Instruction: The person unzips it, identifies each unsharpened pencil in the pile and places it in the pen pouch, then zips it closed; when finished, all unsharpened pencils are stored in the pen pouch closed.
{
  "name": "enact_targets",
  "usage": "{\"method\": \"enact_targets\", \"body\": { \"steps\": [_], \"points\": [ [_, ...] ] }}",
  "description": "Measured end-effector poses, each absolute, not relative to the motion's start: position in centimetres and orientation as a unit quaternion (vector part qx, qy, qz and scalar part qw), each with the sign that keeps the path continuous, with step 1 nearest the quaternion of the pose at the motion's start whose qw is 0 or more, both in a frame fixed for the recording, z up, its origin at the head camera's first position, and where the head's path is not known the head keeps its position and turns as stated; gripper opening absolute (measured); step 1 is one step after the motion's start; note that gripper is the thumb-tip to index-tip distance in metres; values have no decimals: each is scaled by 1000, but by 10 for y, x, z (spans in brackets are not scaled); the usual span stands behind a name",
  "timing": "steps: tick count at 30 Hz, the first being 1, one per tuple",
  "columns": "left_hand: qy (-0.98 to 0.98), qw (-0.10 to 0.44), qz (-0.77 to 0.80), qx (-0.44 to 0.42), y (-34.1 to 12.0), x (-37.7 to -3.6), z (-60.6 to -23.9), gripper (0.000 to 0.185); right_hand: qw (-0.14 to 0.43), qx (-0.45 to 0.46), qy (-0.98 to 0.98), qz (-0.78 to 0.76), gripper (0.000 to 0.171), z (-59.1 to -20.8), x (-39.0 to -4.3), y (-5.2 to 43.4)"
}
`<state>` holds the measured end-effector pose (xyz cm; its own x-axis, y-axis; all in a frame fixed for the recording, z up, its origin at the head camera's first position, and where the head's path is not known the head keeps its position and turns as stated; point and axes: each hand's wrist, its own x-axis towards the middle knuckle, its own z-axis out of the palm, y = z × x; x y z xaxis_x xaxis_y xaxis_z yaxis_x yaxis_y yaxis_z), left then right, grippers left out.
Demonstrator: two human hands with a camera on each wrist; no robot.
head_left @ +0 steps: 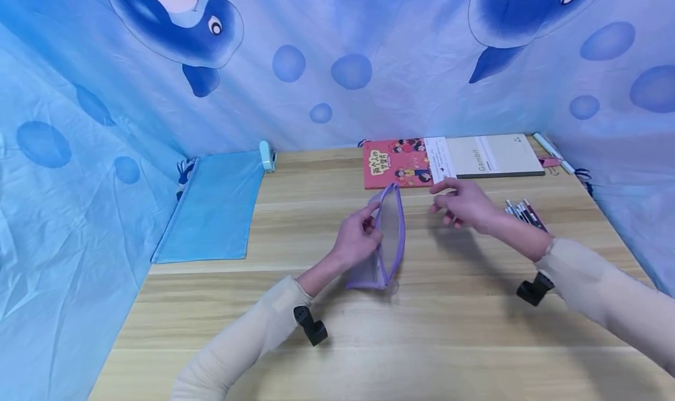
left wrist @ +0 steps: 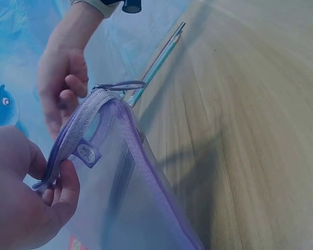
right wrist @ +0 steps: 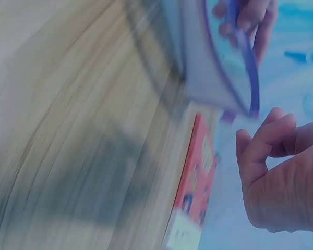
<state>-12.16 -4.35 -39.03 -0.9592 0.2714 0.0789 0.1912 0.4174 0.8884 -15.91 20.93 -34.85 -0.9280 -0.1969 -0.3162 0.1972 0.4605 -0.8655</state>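
Observation:
My left hand (head_left: pixel 357 237) pinches the edge of a purple-trimmed mesh zipper pouch (head_left: pixel 391 243) between thumb and fingers. The pouch stands on its side over the table, its mouth spread apart. A small white label (left wrist: pixel 86 152) shows on a tab inside its zipper edge in the left wrist view. To the right of the pouch, my right hand (head_left: pixel 464 204) hovers above the table with nothing in it, its fingers loosely bent. In the right wrist view its fingertips (right wrist: pixel 287 122) are near the pouch's corner but apart from it.
A bundle of pencils (head_left: pixel 527 213) lies beyond my right forearm. Along the back are a red book (head_left: pixel 379 181), a pale notebook (head_left: pixel 506 155), a pink clip (head_left: pixel 551 162) and a light-blue stick (head_left: pixel 551 148). A blue pouch (head_left: pixel 211 207) and a light-blue stapler (head_left: pixel 267 156) lie at left.

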Motion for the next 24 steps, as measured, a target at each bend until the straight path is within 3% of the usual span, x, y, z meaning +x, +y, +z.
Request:
{"method": "enact_targets", "body": {
  "steps": [13,24],
  "points": [
    [847,49,511,142,-44,-121,-398,66,169,-25,905,-390,39,-363,-164,309],
    [841,60,518,143,-45,-121,-400,67,187,-31,927,-323,30,-378,-152,347]
  ]
}}
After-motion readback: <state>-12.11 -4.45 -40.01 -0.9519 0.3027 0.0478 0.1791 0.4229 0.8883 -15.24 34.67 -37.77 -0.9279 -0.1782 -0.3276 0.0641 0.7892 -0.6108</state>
